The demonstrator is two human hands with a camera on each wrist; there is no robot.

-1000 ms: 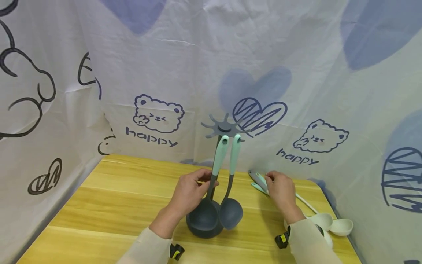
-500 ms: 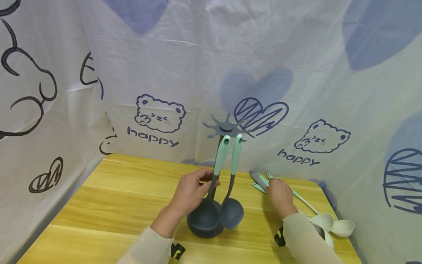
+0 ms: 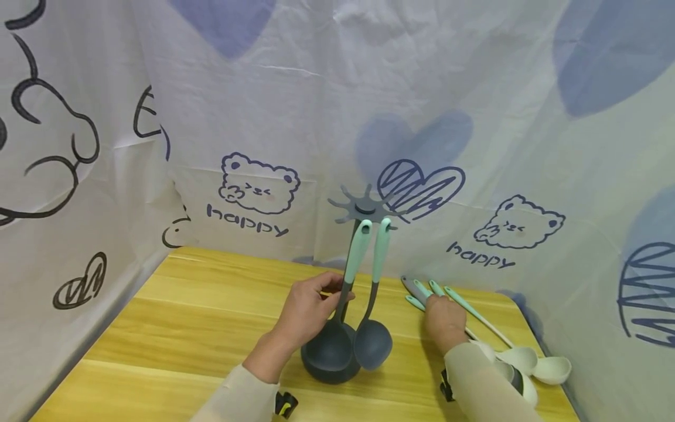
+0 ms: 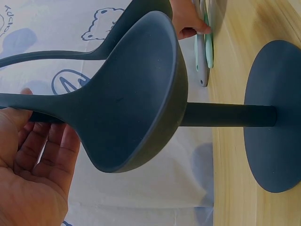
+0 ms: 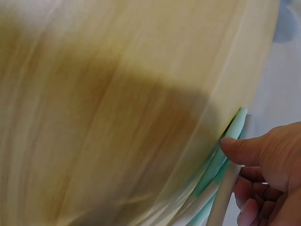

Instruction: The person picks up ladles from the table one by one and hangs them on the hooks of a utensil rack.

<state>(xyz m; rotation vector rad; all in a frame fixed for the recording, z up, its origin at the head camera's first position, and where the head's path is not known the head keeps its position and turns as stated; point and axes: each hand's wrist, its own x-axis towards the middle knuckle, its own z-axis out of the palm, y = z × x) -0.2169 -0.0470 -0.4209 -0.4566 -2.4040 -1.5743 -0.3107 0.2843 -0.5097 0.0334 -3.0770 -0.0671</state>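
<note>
A dark utensil stand [image 3: 332, 375] with a spoked top [image 3: 365, 206] bears two hanging ladles. The larger ladle [image 3: 329, 346] and the smaller ladle [image 3: 373, 346] have dark bowls and mint-green handle ends. My left hand [image 3: 303, 308] holds the stand's post [image 4: 225, 114], its fingers curled behind the larger ladle's handle. On the right, my right hand [image 3: 445, 319] is over a bundle of utensils lying on the table. In the right wrist view its thumb presses a mint-green handle [image 5: 214, 165], with the other fingers curled at the far side of the bundle.
White spoon-like heads [image 3: 551, 370] fan out at the table's right edge, beside my right sleeve. A grey handle [image 3: 412, 288] lies at the bundle's left. The wooden table [image 3: 184, 316] meets a printed cloth [image 3: 316, 117] at its back edge.
My right hand has come down from above the handles onto the bundle, and more green handle ends show beyond it. The left hand keeps its hold; the view has shifted slightly.
</note>
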